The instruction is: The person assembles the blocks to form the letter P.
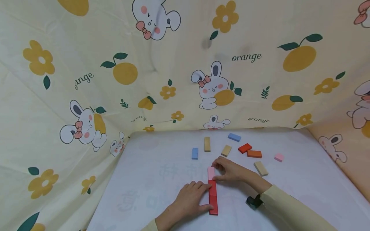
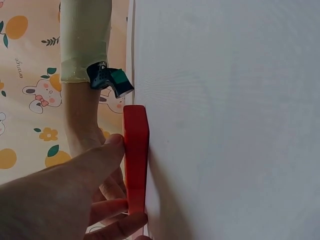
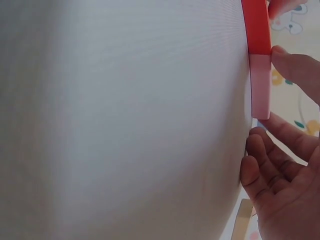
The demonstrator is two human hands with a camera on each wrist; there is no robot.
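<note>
A row of flat blocks lies on the white tabletop: two red blocks (image 1: 213, 205) (image 2: 136, 160) end to end, with a pink block (image 1: 211, 173) (image 3: 260, 87) at the far end. My left hand (image 1: 190, 199) (image 2: 65, 187) rests against the row's left side, its thumb at the nearer red block and a fingertip on the farther one. On the other side, my right hand (image 1: 231, 170) (image 3: 287, 192) holds the pink block, the thumb by its joint with the red and the index finger at its far end. The other right fingers curl loosely.
Farther back lie blue blocks (image 1: 195, 153), beige blocks (image 1: 207, 144), a red block (image 1: 245, 148), an orange block (image 1: 254, 154) and a small pink block (image 1: 278, 157). Another beige block (image 1: 261, 168) sits close to my right forearm. A printed cloth (image 1: 185, 57) hangs behind the table.
</note>
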